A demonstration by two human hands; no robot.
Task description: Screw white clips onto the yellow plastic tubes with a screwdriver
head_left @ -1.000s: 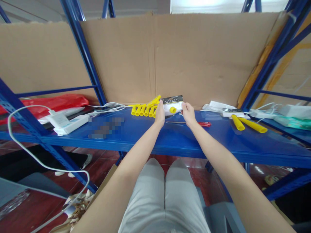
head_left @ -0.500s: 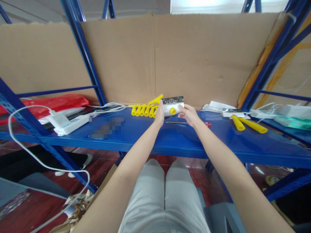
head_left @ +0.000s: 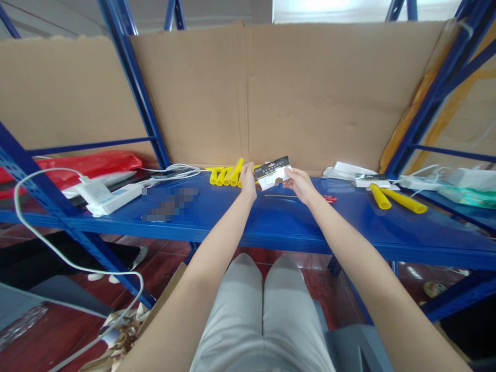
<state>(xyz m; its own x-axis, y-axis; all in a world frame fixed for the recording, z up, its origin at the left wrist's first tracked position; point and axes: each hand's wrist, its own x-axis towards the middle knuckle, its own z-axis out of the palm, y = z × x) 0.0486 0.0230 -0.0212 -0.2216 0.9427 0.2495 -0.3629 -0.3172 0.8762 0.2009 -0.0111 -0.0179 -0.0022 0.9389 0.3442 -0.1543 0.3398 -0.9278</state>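
My right hand (head_left: 301,184) pinches the right edge of a black-and-white printed card (head_left: 274,174), which is tilted, its left side lower. A round cut-out at the card's lower edge has no tube in it. My left hand (head_left: 248,182) is closed around a yellow tapered tube (head_left: 237,170) that leans up on its left side; the fingers are partly hidden. Several similar yellow tubes (head_left: 220,178) lie in a row just left of that hand. Below the card, a screwdriver with a red handle (head_left: 330,199) lies on the blue shelf (head_left: 217,217).
Two yellow tubes (head_left: 403,200) and another printed card (head_left: 372,181) lie at the right. A white power strip (head_left: 116,200) with a plugged-in adapter and cables (head_left: 182,171) sits at the left. Cardboard (head_left: 310,93) backs the shelf between blue metal posts (head_left: 135,88).
The yellow tube end that showed through the card is out of it. The card has tilted, and my left hand has moved slightly left, away from the card, with a yellow tube.
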